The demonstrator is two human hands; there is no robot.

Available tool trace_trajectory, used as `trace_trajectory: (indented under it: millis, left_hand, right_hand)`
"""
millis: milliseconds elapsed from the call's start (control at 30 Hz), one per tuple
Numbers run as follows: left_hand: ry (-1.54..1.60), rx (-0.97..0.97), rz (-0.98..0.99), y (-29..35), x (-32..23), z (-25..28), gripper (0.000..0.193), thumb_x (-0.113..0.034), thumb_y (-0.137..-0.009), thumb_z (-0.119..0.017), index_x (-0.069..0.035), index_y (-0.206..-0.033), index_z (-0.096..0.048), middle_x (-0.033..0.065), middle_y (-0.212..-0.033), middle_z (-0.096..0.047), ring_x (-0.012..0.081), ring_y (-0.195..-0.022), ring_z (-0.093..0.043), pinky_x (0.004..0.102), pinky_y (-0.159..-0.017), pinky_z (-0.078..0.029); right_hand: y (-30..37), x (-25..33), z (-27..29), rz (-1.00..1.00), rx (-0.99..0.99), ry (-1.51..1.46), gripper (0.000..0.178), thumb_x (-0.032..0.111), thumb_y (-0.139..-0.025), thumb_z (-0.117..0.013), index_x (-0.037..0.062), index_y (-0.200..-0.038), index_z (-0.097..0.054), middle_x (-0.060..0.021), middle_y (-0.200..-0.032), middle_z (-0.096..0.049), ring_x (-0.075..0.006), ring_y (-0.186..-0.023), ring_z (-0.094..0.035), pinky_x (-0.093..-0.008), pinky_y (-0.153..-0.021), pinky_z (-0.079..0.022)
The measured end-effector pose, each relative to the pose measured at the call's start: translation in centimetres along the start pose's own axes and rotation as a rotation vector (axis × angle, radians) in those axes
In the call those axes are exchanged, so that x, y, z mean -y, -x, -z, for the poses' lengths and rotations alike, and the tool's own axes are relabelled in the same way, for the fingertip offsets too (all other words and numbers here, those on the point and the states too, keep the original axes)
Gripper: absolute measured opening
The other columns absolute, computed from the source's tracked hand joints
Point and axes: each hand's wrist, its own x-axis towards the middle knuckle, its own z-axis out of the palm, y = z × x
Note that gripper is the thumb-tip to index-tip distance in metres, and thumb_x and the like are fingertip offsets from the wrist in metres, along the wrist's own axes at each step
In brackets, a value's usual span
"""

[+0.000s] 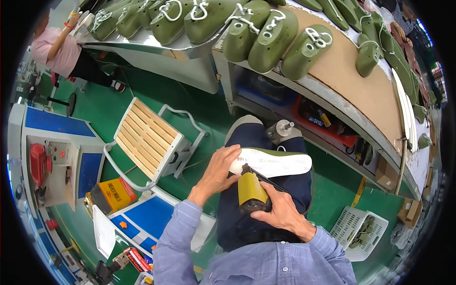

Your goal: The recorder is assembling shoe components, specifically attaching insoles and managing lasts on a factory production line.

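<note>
Across my lap lies a green shoe last (260,151), its sole side up and covered by a white insole board (289,164) with faint print. My left hand (214,173) grips the left end of the last, thumb near the nose of a yellow and black staple gun (251,188). Around the staple gun's body wraps my right hand (285,213), partly hidden by it. The gun's dark nose reaches the near edge of the insole board; whether it touches cannot be seen. Beyond the last, a metal post (282,130) stands by my knees.
Several green lasts (273,42) with white cords line the workbench (349,80) ahead, and white insole boards (403,111) lie at its right. A slatted chair (147,140) stands left, near a yellow-red can (111,195). A white basket (358,235) sits right. Another person (57,47) stands far left.
</note>
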Motion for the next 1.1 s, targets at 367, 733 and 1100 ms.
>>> trace_trajectory:
  millis: [367, 733, 1100]
  left_hand:
    - [-0.163, 0.028, 0.057, -1.0, -1.2, 0.9, 0.091, -0.024, -0.067, -0.082, -0.007, -0.143, -0.033, 0.0127, -0.144, -0.041, 0.0297, -0.133, -0.041, 0.053, -0.114, -0.024]
    - [-0.275, -0.092, -0.11, -3.4, -6.8, -0.4, 0.081, -0.033, -0.061, -0.079, -0.002, -0.129, -0.049, 0.0133, -0.114, -0.056, 0.0312, -0.1, -0.055, 0.0428, -0.086, -0.041]
    - [-0.238, -0.287, -0.433, -16.4, -16.8, 1.5, 0.081, -0.037, -0.07, -0.082, -0.016, -0.137, -0.042, 0.0209, -0.149, -0.028, 0.0471, -0.138, -0.021, 0.0598, -0.111, -0.013]
  right_hand:
    - [1.8, -0.9, 2.2, 0.001, 0.143, 0.13, 0.086, 0.049, -0.067, -0.078, -0.0025, -0.129, -0.048, -0.0269, -0.101, -0.066, -0.043, -0.094, -0.064, -0.044, -0.083, -0.051]
    - [7.7, -12.5, 5.7, -0.404, -0.178, -1.272, 0.122, 0.089, -0.077, -0.015, -0.0145, -0.138, -0.032, -0.0304, -0.121, -0.056, -0.0389, -0.098, -0.065, -0.0431, -0.078, -0.055]
    - [9.7, -0.5, 12.9, 0.319, -0.746, -0.946, 0.076, 0.032, -0.079, -0.065, -0.0054, -0.14, -0.037, -0.0175, -0.126, -0.057, -0.0264, -0.11, -0.06, -0.0376, -0.095, -0.049]
